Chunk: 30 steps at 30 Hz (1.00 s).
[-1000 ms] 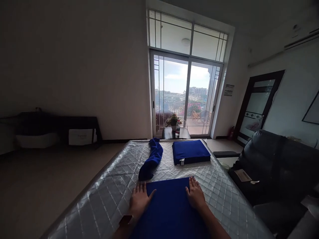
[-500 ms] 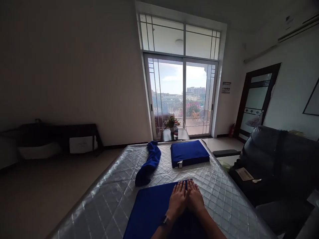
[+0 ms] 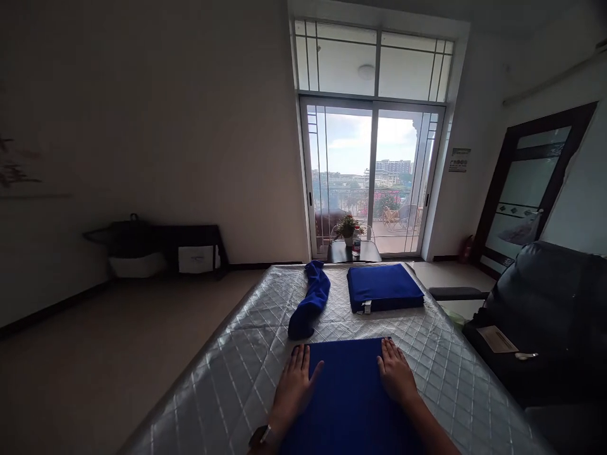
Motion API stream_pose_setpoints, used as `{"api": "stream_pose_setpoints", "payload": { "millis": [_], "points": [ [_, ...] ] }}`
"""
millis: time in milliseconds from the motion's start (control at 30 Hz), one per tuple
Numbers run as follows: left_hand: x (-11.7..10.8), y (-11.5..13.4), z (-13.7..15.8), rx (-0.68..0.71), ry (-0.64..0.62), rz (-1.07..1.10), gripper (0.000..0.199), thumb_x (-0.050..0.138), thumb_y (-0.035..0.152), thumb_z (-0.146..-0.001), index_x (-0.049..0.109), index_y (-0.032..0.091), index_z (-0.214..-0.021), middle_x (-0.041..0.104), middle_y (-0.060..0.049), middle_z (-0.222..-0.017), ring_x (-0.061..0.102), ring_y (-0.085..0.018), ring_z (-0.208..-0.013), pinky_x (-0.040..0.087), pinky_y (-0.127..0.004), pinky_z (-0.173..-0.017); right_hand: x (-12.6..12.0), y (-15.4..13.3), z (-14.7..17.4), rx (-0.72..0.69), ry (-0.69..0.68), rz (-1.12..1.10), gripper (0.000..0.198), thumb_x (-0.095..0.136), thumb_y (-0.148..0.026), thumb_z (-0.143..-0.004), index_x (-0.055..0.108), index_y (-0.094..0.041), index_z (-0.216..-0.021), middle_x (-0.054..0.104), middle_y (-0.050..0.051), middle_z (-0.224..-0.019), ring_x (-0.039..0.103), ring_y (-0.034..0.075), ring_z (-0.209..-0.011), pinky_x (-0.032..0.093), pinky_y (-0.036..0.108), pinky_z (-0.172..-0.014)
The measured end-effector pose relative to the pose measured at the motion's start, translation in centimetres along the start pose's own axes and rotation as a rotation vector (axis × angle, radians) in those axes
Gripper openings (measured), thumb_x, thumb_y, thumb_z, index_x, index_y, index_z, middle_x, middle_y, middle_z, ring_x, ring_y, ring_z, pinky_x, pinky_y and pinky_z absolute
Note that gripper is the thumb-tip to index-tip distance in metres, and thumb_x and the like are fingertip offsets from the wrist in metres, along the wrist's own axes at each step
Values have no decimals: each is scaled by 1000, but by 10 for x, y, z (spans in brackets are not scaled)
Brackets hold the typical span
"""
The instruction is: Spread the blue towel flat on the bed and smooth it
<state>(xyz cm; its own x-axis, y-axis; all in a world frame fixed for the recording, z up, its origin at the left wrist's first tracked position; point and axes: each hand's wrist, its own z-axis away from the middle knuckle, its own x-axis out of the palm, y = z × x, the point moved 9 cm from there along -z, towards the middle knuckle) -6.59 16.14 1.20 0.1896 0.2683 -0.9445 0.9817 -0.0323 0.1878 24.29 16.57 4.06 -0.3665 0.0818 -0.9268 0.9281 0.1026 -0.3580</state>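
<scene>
Dim walls surround two sliding glass panels (image 3: 339, 177), with daylight behind them. One notice (image 3: 459, 160) hangs on the wall to their right, its print too small to read; one white box (image 3: 195, 259) at the far left bears a faint mark, also illegible. One bottle (image 3: 356, 243) stands beside one potted plant (image 3: 348, 226) on a small dark table (image 3: 334, 254).

Three blue cloth items lie on a silver quilted cover (image 3: 227, 385): one folded stack (image 3: 385, 284) at the far right, with one white tag (image 3: 367, 307) whose text cannot be made out; one crumpled strip (image 3: 310, 303) to its left; and one flat blue piece (image 3: 348, 398) nearest the person, between and under the two hands. Left hand (image 3: 294, 382) and right hand (image 3: 396, 373) rest palm down on its far corners, fingers extended, neither one clenched or gripping the fabric. One dark band (image 3: 260, 436) circles the left wrist.
</scene>
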Motion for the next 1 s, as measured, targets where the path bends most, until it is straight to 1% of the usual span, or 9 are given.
{"api": "stream_pose_setpoints", "payload": {
  "millis": [67,167,333,500,633,733,867,933,1000],
  "points": [
    [-5,-2,2,-38,-7,-3,79,24,66,-96,34,15,-155,37,-14,-166,30,-29,-155,34,-51,-127,0,-3,0,0,-10,30,68,19,-42,-97,28,-12,-157,30,9,-169,22,17,-157,19,39,-131],
    [-16,-6,4,-68,-23,-1,85,18,67,-95,32,8,-155,34,-18,-166,32,-29,-154,34,-47,-127,-1,-7,0,-1,-17,70,68,18,-42,-97,28,-11,-157,31,9,-169,22,17,-157,20,39,-131],
    [-29,-17,8,-59,-58,37,83,17,65,-97,32,7,-154,36,-17,-165,34,-26,-154,33,-43,-128,-3,-8,3,-12,-6,124,68,18,-43,-97,31,-12,-156,32,9,-168,23,18,-157,21,40,-130],
    [-39,-19,11,-54,-28,72,83,22,65,-97,36,6,-153,42,-19,-162,37,-26,-152,35,-43,-126,-4,-11,15,-50,-3,125,68,17,-43,-98,31,-11,-156,31,11,-168,25,20,-157,23,43,-130],
    [-50,-11,12,-52,-4,83,86,21,63,-97,33,-2,-152,38,-25,-163,36,-34,-152,32,-51,-127,-4,-11,19,-55,-6,114,68,19,-41,-98,28,-7,-156,31,15,-167,23,22,-157,23,44,-130],
    [-52,32,13,35,9,86,83,24,61,-97,35,-1,-151,38,-25,-163,34,-36,-153,31,-53,-128,-2,-9,18,-53,1,102,67,21,-40,-98,29,-8,-156,32,15,-167,24,21,-157,24,43,-130],
    [-30,149,19,309,-73,175,74,33,64,-94,46,16,-150,49,-14,-158,42,-27,-149,38,-42,-126,0,-5,17,-66,20,87,64,24,-36,-97,34,-13,-155,32,12,-167,26,21,-156,26,44,-129],
    [-18,204,23,422,-126,281,72,30,62,-96,42,18,-152,46,-14,-160,38,-26,-151,37,-46,-127,2,-2,18,-72,2,91,63,26,-32,-95,35,-15,-155,31,10,-167,25,21,-156,25,43,-129],
    [-10,236,25,452,-155,353,72,25,58,-97,36,16,-155,43,-18,-161,34,-28,-152,36,-52,-127,3,-1,20,-77,-18,87,63,28,-30,-94,34,-17,-156,29,8,-168,23,21,-157,23,42,-129]
  ]
}}
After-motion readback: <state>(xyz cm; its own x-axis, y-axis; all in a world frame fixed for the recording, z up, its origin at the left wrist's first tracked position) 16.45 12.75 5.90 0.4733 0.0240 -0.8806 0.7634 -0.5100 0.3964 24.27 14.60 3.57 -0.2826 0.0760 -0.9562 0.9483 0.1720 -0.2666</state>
